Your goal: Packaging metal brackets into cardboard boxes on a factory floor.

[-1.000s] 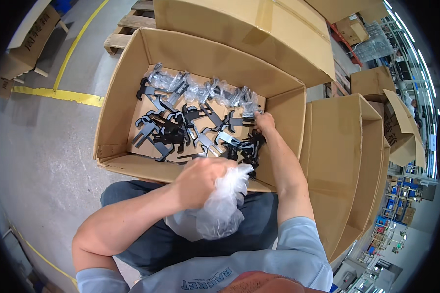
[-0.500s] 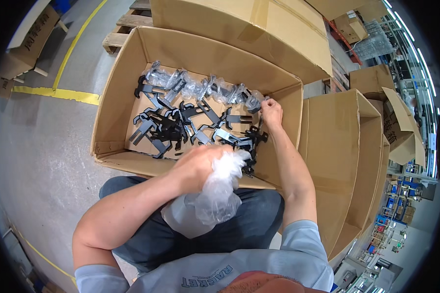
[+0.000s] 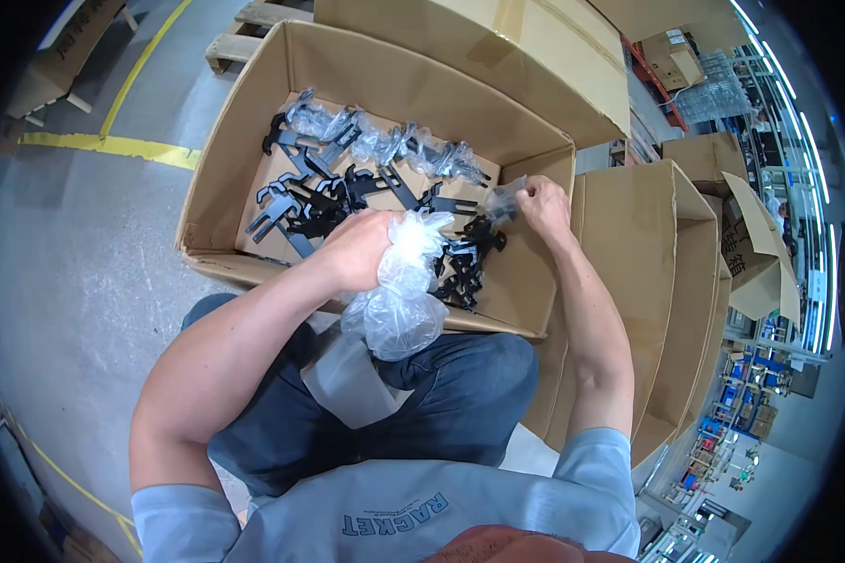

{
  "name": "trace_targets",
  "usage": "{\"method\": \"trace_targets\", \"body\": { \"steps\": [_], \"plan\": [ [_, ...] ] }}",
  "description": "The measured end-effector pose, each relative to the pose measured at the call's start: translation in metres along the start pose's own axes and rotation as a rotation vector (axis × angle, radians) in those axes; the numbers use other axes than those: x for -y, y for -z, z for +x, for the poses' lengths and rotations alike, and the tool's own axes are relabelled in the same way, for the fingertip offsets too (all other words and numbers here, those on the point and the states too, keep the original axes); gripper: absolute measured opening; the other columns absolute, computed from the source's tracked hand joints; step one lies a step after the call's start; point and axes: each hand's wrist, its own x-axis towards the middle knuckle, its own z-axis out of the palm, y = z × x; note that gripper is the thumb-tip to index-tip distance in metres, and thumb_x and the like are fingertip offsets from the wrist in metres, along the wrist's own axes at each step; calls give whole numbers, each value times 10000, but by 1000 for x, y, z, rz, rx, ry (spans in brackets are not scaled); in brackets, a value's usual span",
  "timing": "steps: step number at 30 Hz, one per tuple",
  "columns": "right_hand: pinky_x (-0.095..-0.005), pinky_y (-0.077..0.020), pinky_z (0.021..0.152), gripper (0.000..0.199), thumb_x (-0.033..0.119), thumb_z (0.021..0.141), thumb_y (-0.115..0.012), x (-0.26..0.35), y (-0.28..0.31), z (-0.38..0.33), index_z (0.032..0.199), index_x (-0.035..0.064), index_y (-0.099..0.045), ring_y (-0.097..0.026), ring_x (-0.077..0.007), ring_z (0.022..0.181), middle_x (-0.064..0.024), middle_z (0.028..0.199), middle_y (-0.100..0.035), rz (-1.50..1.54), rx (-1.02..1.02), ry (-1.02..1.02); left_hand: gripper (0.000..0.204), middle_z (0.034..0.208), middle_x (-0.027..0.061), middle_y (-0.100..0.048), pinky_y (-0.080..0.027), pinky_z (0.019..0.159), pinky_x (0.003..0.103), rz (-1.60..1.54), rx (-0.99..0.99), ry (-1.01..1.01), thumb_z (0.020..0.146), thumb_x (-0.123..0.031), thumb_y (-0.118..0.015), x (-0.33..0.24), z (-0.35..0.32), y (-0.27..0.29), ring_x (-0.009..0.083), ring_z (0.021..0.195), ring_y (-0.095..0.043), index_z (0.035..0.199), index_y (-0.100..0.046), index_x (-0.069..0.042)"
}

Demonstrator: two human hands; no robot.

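My left hand [image 3: 359, 250] is closed around a bunch of crumpled clear plastic bags [image 3: 399, 314], which hangs down over my lap. My right hand [image 3: 545, 206] pinches a small clear plastic bag [image 3: 505, 199] near the right wall of an open cardboard box [image 3: 422, 66]. Whether that bag holds a part is hard to make out. Along the far side of the box lies a row of black metal brackets in clear plastic [image 3: 380, 145]. Nearer to me, several bare black and grey brackets [image 3: 338, 199] lie in a loose heap, partly hidden by my left hand.
A white object [image 3: 352, 383] sits between my knees, under the bags. Larger cardboard boxes stand behind [image 3: 441, 42] and to the right [image 3: 624, 272]. A wooden pallet [image 3: 244, 42] shows at the far left, with yellow floor lines [image 3: 113, 144] beyond it.
My right hand has moved slightly right, drawing the small plastic bag away from the row's right end. My left hand and its bunch of bags have shifted up and left.
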Motion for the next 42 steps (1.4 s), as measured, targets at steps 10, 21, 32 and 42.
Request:
{"method": "trace_targets", "body": {
  "steps": [10, 21, 32, 42],
  "plan": [
    [-342, -471, 629, 165, 219, 774, -604, -21, -63, 36, 726, 61, -601, -561, -230, 631, -71, 652, -595, 593, 206, -334, 197, 863, 160, -686, -490, 734, 437, -287, 32, -114, 785, -169, -609, -43, -11, 12, 366, 779, -628, 913, -636, -22],
    [-427, -531, 723, 169, 182, 853, -528, 14, -140, 84, 917, 86, -652, -669, -336, 789, -130, 846, -691, -50, 38, 53, 182, 852, 118, -644, -499, 686, 420, -123, 96, -36, 804, -38, -565, -64, -24, 13, 348, 772, -640, 983, -597, -37],
    [-471, -514, 829, 256, 181, 912, -498, -13, -143, 99, 1099, 55, -620, -643, -402, 969, -198, 1079, -665, -334, 273, 18, 239, 900, 119, -644, -510, 696, 427, -68, 155, -52, 798, -13, -580, -58, -19, 4, 345, 826, -649, 1035, -589, -43],
    [-460, -501, 819, 185, 184, 924, -526, -27, -110, 63, 964, 32, -624, -639, -387, 903, -188, 1015, -666, -131, -25, 37, 215, 893, 131, -654, -506, 710, 428, -71, 156, -12, 815, -59, -589, -52, -11, 1, 349, 804, -647, 1026, -618, -29]
  ]
}}
